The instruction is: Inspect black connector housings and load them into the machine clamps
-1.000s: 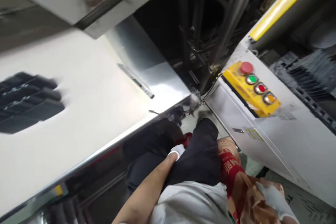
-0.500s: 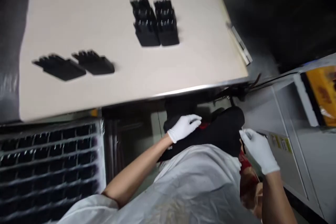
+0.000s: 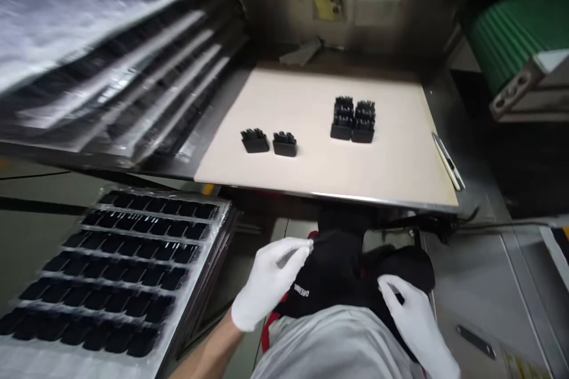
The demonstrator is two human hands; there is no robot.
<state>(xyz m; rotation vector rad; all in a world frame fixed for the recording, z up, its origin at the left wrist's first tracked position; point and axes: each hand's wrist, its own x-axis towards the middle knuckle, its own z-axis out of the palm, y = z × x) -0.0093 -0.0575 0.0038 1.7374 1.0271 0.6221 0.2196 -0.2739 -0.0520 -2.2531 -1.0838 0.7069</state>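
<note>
Both hands wear white gloves and hover over my lap, below the table's front edge. My left hand [image 3: 274,278] has thumb and fingertips brought close together; whether anything sits between them is too small to tell. My right hand [image 3: 411,314] is curled, with a gap between thumb and fingers and nothing visible in it. On the beige board [image 3: 320,174] stand two separate black parts [image 3: 255,141] [image 3: 285,144] at the left, and a group of several black parts [image 3: 353,120] at the right. Neither hand touches them.
A stack of trays with black parts [image 3: 128,260] stands at lower left. More stacked clear trays [image 3: 111,89] are at upper left. Pens [image 3: 448,161] lie by the board's right edge. A green ribbed object [image 3: 524,41] is at upper right; a grey cabinet [image 3: 480,284] stands below.
The view has tilted up and turned left, showing more of the table's back and the tray stacks. My left hand has moved left and lower in view; my right hand is closer to my lap.
</note>
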